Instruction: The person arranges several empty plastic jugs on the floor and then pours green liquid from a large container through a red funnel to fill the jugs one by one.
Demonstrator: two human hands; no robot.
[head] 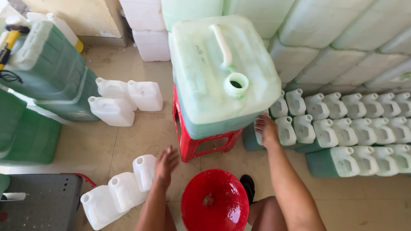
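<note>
Centre of frame: a large pale-green jerrycan (222,72), cap off, lies on a red stool (188,143). The right hand (266,129), fingers loosely spread and grasping nothing, rests against the can's lower right corner beside rows of small white jugs (342,128) at right. The left hand (165,164), open, touches an empty white jug (144,171) at lower left. A red funnel (214,201) sits at bottom centre. Stacked green canisters (43,68) fill the upper left.

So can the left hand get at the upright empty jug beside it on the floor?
Probably yes. The left hand already hovers against the upright white jug, open, with nothing between them; the red funnel sits off to its other side.
</note>
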